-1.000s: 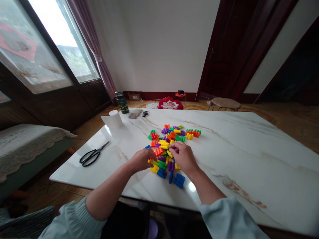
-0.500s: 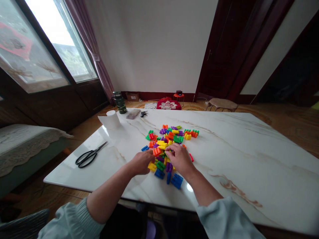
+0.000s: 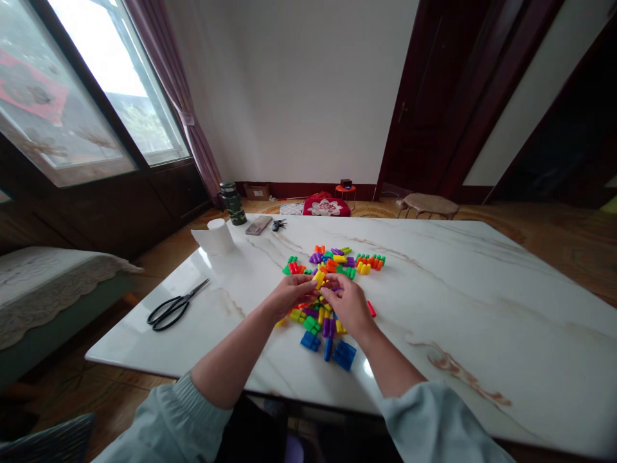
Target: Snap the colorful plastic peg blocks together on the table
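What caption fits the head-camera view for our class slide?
Left hand and right hand meet over a pile of multicoloured plastic building blocks on a white marble table.

Black-handled scissors point(image 3: 179, 304) on a marble table point(image 3: 482, 308)

**White marble tabletop, contents**

White marble table point(image 3: 457, 289), tan veining. Multicoloured plastic blocks point(image 3: 332, 270) heaped mid-top, a red block point(image 3: 371, 308) just apart on the right. Black-handled scissors point(image 3: 173, 310) left. Paper roll point(image 3: 216, 236), phone point(image 3: 258, 225), keys point(image 3: 277, 224) along the far edge.

Multicoloured plastic peg blocks point(image 3: 311, 323) in loose heap, several joined in rows.
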A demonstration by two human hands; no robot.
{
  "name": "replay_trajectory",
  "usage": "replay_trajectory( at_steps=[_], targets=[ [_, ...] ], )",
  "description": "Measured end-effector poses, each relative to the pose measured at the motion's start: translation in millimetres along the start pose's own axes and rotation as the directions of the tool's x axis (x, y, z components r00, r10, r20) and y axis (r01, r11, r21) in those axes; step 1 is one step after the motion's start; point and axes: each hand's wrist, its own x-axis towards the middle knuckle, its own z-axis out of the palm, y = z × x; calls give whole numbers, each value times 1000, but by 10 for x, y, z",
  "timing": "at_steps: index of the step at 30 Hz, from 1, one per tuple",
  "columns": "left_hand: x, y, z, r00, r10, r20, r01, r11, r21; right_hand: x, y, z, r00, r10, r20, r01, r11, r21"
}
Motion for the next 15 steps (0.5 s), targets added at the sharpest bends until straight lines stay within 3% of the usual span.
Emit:
replay_trajectory(
  at_steps=[5, 15],
  targets=[
    [135, -76, 248, 1000, 28, 13, -26, 986, -166, 35, -9, -76, 989, 93, -112, -76, 986, 146],
    [191, -157, 448, 993, 103, -51, -106, 992, -63, 66, 19, -200, 972, 66, -226, -54, 997, 57]
  ],
)
